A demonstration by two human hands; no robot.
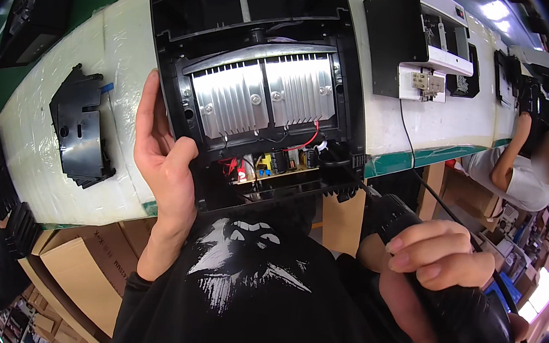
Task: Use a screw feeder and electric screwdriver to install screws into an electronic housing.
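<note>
A black plastic housing [168, 102] stands in front of me, its inside facing up. Two finned silver heat sinks [231, 105] are screwed into it, and below them lies a circuit board [278, 172] with red, black and white wires. My left hand [170, 166] grips the housing's left side, fingers along the outer wall and thumb over the near edge. Closed round a black electric screwdriver [464, 315] is my right hand [438, 254]. The screwdriver's front end points at the housing's near right corner; whether its tip touches there I cannot tell.
Left on the wrapped white bench [28, 136] lies a black plastic bracket [83, 129]. A black-and-white machine [414, 45] stands to the right, its cable [408, 136] hanging over the bench edge. Cardboard boxes [82, 285] sit below; another person [518, 175] works at far right.
</note>
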